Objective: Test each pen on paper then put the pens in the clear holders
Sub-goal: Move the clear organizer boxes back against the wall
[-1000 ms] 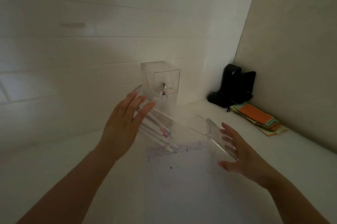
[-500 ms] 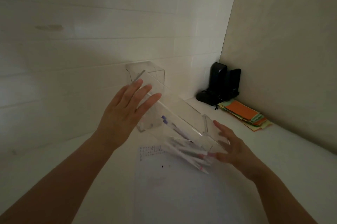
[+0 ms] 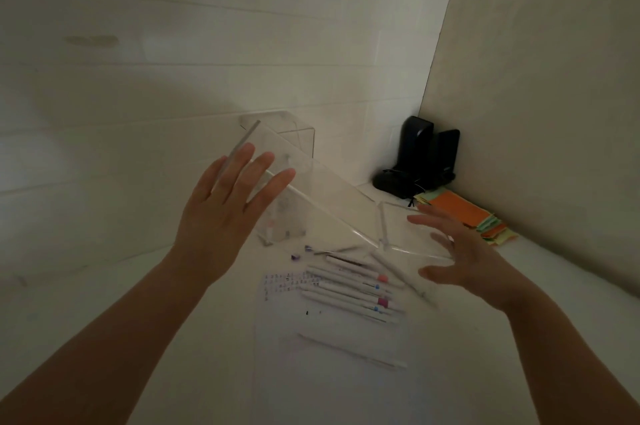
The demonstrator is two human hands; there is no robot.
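While the white tabletop (image 3: 104,338) fills the lower view, a sheet of paper (image 3: 329,372) lies at about 6 o'clock from the long clear holder (image 3: 322,203) that both hands carry above it. That holder tilts, high end toward 10 o'clock, low open end toward 4 o'clock, and looks empty now. A second clear holder (image 3: 298,133) stands behind it against the wall with a few small items inside, too dim to name. At 2 o'clock sit a black device (image 3: 419,158) and a stack of coloured notes (image 3: 464,216).

With fingers spread and nearly flat, the left hand (image 3: 225,216) presses the high end, while the right hand (image 3: 460,258), open and loosely curled, cradles the low end. Neither closes around anything; they steady the holder between palms.

Loose on the paper, just below the low end, lie the pens (image 3: 356,289), fanned roughly parallel, with a couple of small caps (image 3: 301,251) beside them.

As I judge it, doing this step well means setting the holder down upright and away from the sheet, so the pens stay reachable and the paper stays free for test strokes.
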